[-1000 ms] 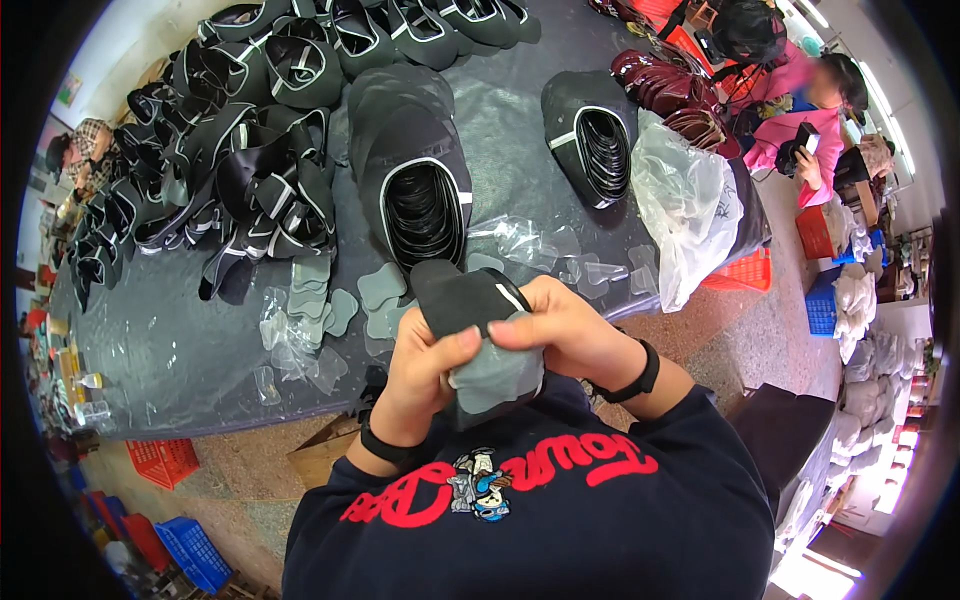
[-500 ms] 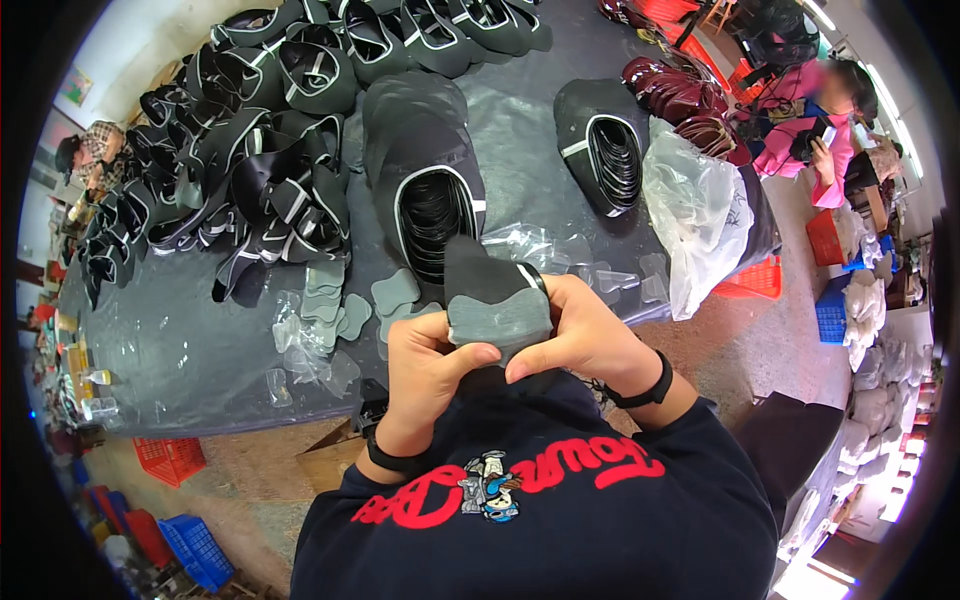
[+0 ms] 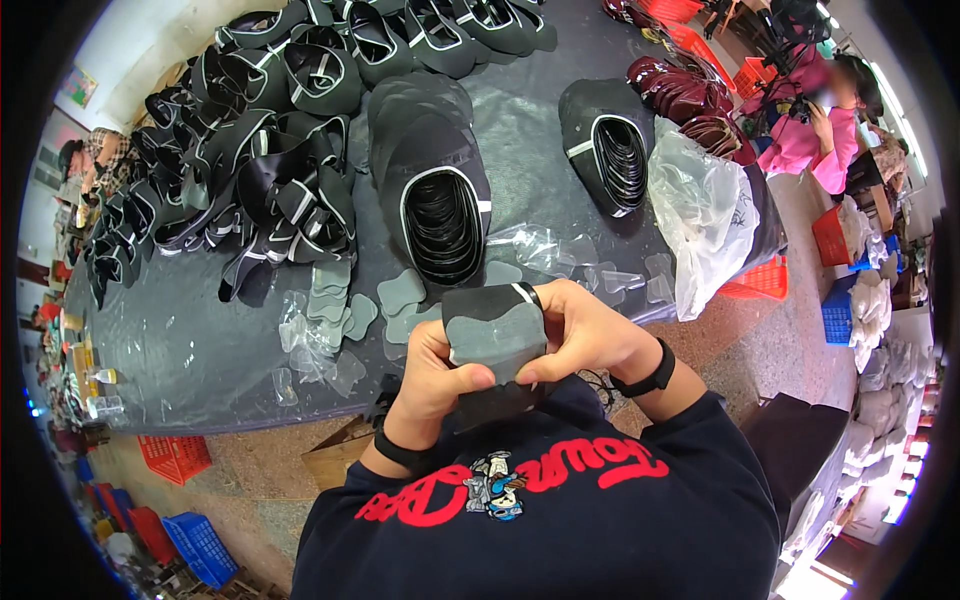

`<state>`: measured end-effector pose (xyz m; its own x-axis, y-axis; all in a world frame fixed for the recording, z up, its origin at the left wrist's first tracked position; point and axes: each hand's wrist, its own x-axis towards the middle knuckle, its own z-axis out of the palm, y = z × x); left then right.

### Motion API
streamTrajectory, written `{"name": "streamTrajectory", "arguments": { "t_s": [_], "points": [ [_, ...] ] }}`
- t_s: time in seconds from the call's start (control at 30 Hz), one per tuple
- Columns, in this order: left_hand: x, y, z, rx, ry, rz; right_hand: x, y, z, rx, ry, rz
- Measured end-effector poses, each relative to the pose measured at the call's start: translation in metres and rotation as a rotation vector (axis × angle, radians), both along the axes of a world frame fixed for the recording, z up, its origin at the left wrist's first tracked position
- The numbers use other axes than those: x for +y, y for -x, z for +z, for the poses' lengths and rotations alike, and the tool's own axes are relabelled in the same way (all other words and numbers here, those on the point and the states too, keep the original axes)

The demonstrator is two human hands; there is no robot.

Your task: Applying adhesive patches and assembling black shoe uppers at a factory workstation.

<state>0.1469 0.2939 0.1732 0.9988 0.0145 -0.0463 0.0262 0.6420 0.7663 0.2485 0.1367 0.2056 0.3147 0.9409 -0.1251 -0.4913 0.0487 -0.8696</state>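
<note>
Holding the grey patch [image 3: 497,340] are left hand [image 3: 432,372] and right hand [image 3: 588,335].

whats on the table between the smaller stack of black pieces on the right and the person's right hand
In the head view, clear plastic pieces lie on the dark table between the right hand and the smaller black stack.
</note>
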Motion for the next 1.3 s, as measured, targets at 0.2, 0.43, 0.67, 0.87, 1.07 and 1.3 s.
{"name": "streamTrajectory", "arguments": {
  "t_s": [0.2, 0.43, 0.67, 0.87, 1.07, 1.3],
  "points": [
    [0.012, 0.001, 0.012, -0.031, -0.359, -0.088, -0.001, -0.003, -0.001, 0.019, 0.029, -0.032],
    [0.018, 0.003, 0.005, -0.079, -0.281, -0.115, -0.006, -0.010, -0.019, 0.264, -0.086, -0.015],
    [0.014, 0.003, 0.001, 0.023, -0.030, -0.061, -0.002, -0.011, -0.022, 0.611, -0.254, -0.047],
    [0.004, -0.002, 0.015, 0.052, -0.264, -0.029, 0.003, 0.001, -0.012, 0.119, -0.030, -0.162],
    [0.013, 0.002, 0.008, -0.012, -0.334, -0.200, 0.001, 0.019, -0.005, -0.059, 0.020, -0.173],
    [0.038, 0.002, -0.054, 0.158, -0.431, 0.058, 0.027, 0.005, 0.001, -1.282, 0.115, 0.044]
  ]
}}
